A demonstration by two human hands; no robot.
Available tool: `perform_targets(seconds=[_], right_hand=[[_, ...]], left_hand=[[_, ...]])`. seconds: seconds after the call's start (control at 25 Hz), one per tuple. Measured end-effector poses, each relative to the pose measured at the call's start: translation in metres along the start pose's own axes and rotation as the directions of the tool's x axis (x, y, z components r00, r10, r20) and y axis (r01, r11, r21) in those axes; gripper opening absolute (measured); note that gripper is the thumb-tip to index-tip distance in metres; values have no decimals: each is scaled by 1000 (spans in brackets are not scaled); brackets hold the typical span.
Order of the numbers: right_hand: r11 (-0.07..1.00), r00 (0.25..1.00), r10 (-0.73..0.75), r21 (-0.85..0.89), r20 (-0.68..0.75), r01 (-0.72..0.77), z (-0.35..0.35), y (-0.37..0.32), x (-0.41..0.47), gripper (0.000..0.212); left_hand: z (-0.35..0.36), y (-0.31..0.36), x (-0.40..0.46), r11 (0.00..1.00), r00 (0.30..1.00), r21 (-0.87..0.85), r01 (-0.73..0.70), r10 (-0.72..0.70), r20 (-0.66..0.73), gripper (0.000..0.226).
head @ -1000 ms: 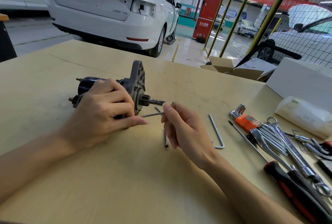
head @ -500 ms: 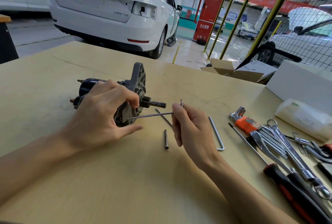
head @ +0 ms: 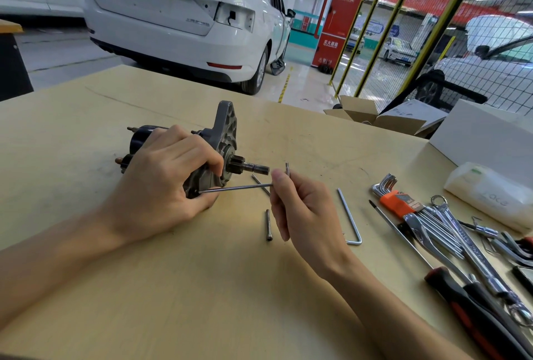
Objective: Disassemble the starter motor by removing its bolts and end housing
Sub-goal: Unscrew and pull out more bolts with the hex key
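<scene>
The starter motor (head: 223, 134) lies on its side on the tan table (head: 202, 287), its grey end housing and splined shaft pointing right. My left hand (head: 161, 183) grips the motor's body from above. My right hand (head: 300, 209) pinches an L-shaped hex key (head: 239, 187) at its bend; the long arm reaches left into the lower edge of the end housing. Two removed bolts lie on the table: one (head: 268, 225) in front of my right hand, another (head: 261, 184) partly hidden behind the key.
A loose hex key (head: 350, 217) lies right of my right hand. Further right sit an orange-holder hex key set (head: 396, 201), wrenches (head: 461, 241) and a red-black handled tool (head: 473, 310). A plastic bag (head: 490, 195), white box (head: 484, 134) and cardboard box (head: 375, 117) line the far right edge.
The hex key's tip has moved left from open air into the lower edge of the housing. My left hand has shifted its grip, fingers now curled over the housing's side.
</scene>
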State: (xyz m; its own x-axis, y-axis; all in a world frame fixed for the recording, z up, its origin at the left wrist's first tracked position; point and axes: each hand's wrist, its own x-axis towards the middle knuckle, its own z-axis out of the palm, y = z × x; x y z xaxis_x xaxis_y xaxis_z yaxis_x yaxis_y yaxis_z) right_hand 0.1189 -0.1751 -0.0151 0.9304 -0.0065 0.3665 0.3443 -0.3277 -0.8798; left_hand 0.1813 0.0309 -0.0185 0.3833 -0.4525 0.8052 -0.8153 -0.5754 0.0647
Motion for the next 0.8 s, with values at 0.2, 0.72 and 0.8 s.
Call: perform_targets(seconds=[0.2,0.72,0.8], right_hand=[[1000,1000,2,-1,7,-2,0,-1,0,45],[1000,1000,-4,12,16,4,2,0,-1,46],[1000,1000,-8,10,14,8,1,-1,-1,46]], left_hand=[[1,-1,-1,1000,1000,-3,-5,5,4,23],[0,-1,-1,1000,1000,-8,7,-6,16,21],[-1,-1,-2,1000,1000,-6,5,-5,17,22]])
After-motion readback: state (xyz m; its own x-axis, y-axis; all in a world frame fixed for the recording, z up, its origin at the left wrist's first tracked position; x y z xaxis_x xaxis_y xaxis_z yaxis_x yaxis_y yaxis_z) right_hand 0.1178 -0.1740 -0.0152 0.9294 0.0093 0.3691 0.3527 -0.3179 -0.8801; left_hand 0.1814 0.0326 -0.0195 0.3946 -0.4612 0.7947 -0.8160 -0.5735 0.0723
